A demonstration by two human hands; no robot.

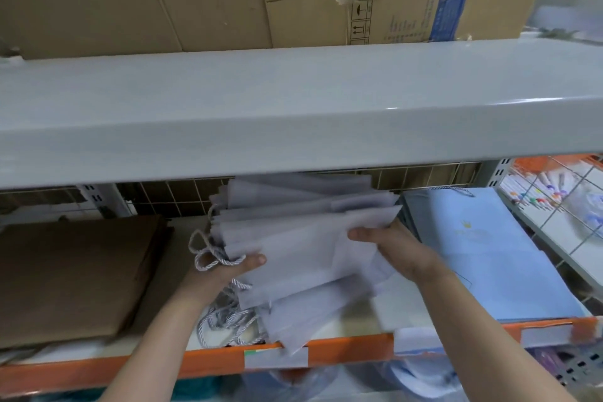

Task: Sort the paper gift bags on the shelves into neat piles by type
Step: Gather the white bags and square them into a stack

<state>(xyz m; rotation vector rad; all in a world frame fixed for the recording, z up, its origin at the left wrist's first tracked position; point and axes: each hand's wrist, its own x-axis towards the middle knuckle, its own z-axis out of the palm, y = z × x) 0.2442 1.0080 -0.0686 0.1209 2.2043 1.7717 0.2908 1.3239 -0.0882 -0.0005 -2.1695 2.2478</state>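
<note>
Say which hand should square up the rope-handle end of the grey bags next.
Left, probably. The left hand already grips the grey bags at the end where the rope handles hang. The right hand holds the opposite end, beside the blue bags.

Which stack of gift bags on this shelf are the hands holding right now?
The pale grey bags in the middle, gripped by the left hand and right hand. The brown stack on the left and the light blue stack on the right lie untouched.
</note>
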